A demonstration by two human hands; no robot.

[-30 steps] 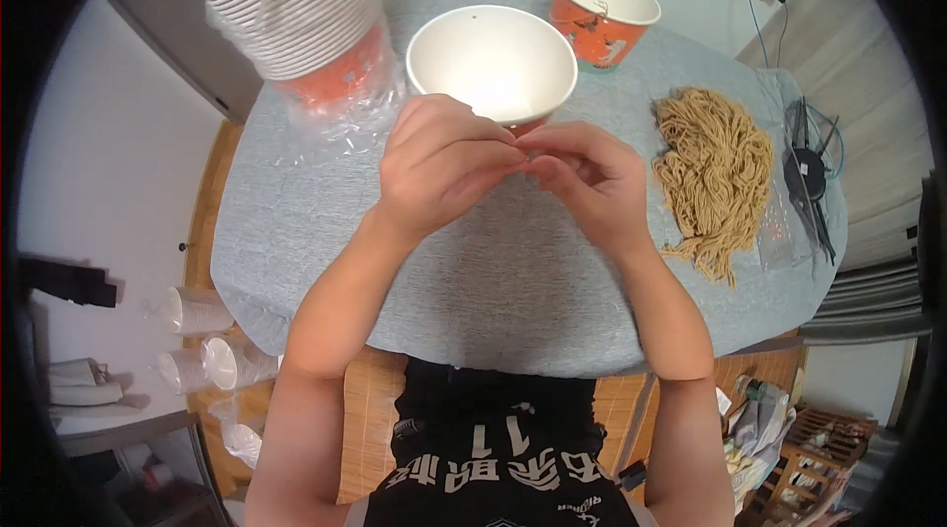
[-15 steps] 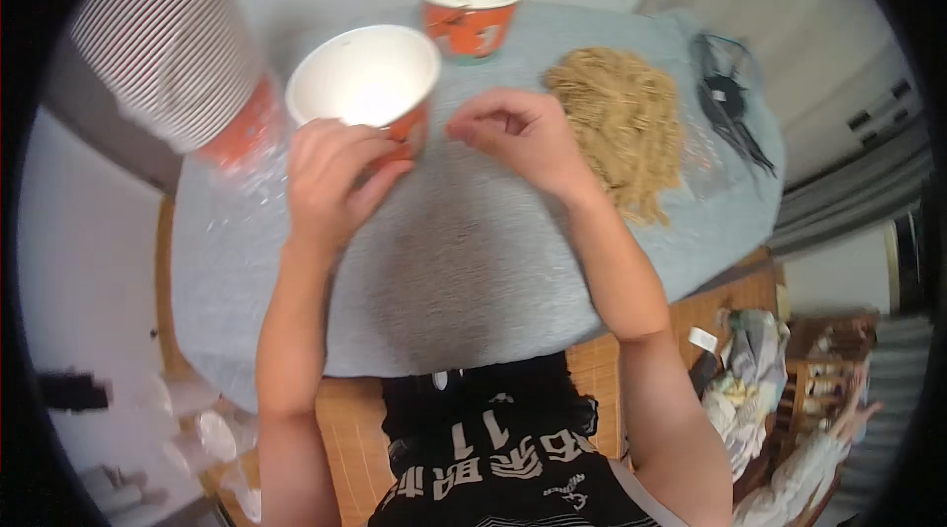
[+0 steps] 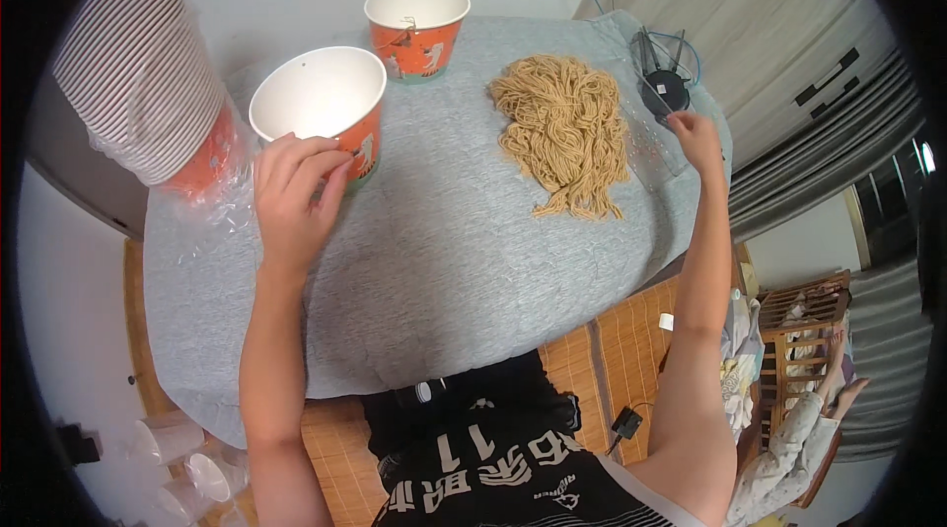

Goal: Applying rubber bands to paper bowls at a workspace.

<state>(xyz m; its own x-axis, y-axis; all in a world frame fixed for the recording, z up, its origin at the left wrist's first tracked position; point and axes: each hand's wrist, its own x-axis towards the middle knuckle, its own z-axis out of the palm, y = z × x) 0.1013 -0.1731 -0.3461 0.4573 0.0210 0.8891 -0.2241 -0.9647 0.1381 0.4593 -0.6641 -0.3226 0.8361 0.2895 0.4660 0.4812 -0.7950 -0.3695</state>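
A white paper bucket with an orange printed side stands at the left of the table. My left hand is at its near side, thumb and fingers closed together; what they pinch, if anything, is too small to name. My right hand is stretched out to the far right, fingers closed by a thin light strip beside a black router; I cannot make out what it grips. Between my hands lies a heap of tan yarn. Behind stands a second orange paper bucket with a bit of tan cord at its rim.
A tall stack of paper buckets in clear plastic rises at the left. A clear plastic bag lies right of the yarn on the grey tablecloth. White cups are on the floor at lower left. Another person's legs show at lower right.
My right hand has moved from the middle, beside the near bucket, across the yarn to the router at the far right. My left hand stays by the near bucket. The view has shifted.
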